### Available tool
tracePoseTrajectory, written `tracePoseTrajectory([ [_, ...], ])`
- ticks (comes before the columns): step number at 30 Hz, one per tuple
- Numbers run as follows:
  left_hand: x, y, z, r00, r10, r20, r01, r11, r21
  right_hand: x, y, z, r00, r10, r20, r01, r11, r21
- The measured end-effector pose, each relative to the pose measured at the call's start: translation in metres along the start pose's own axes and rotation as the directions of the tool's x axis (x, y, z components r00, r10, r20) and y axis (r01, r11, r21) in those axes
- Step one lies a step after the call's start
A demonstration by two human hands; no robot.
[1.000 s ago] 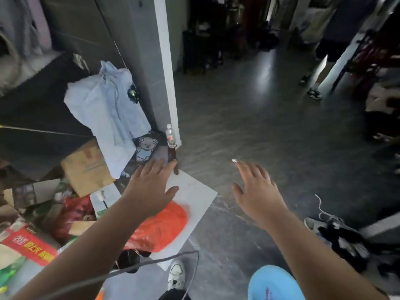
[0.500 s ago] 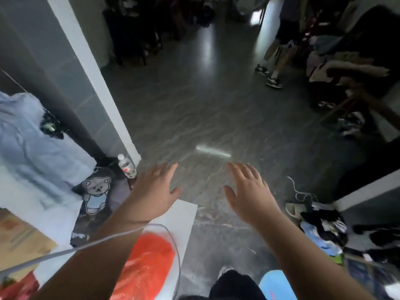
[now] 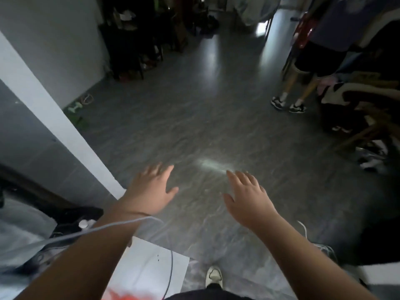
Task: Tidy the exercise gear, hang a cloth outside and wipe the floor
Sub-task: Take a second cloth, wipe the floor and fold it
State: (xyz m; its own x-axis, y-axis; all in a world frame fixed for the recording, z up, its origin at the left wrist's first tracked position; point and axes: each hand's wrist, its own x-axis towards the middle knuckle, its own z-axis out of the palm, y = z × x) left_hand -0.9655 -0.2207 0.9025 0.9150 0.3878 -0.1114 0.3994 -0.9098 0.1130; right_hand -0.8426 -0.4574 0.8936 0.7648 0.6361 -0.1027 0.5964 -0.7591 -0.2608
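Both my hands hover empty over the grey floor (image 3: 205,118). My left hand (image 3: 151,189) is spread with straight fingers near the white wall corner (image 3: 54,118). My right hand (image 3: 249,198) is spread the same way a little to its right. Neither touches anything. By the wall at the left lie a small green dumbbell (image 3: 74,106) on something green and a pale cord loop (image 3: 87,98). A light blue cloth (image 3: 19,232) shows at the lower left, blurred. A white cable (image 3: 121,226) crosses my left forearm.
Another person's legs and sneakers (image 3: 287,105) stand at the right. Piled clothes and a wooden chair (image 3: 363,118) fill the far right. A dark rack (image 3: 134,46) stands at the back. A white board (image 3: 151,269) with an orange-red thing on it lies by my foot (image 3: 214,276).
The view has swung right and up from the clutter by the wall toward the open floor. Both hands stay spread and empty; the bottle, the bear bag and most of the cloth have left view.
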Motion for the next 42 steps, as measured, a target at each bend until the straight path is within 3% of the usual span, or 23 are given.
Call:
tracePoseTrajectory([
  [8,0.140,-0.058,-0.013,0.990,-0.107,0.093,0.119,0.984,-0.136,0.198,-0.024,-0.022,0.988,-0.120,0.097,0.121,0.993,-0.007],
  [16,0.325,-0.204,-0.023,0.963,-0.258,0.074,0.264,0.961,-0.079,0.425,-0.093,-0.017,0.983,-0.169,0.076,0.174,0.983,-0.063],
  [25,0.518,-0.341,-0.094,0.952,-0.287,0.105,0.292,0.955,-0.045,0.661,-0.203,-0.032,0.978,-0.200,0.060,0.201,0.979,-0.018],
  [35,0.744,-0.437,-0.120,0.951,-0.288,0.116,0.297,0.953,-0.066,0.900,-0.226,-0.037,0.980,-0.193,0.040,0.191,0.980,0.048],
  [42,0.905,-0.507,-0.156,0.913,-0.396,0.095,0.403,0.913,-0.061,1.112,-0.269,-0.061,0.933,-0.333,0.135,0.336,0.942,0.006],
])
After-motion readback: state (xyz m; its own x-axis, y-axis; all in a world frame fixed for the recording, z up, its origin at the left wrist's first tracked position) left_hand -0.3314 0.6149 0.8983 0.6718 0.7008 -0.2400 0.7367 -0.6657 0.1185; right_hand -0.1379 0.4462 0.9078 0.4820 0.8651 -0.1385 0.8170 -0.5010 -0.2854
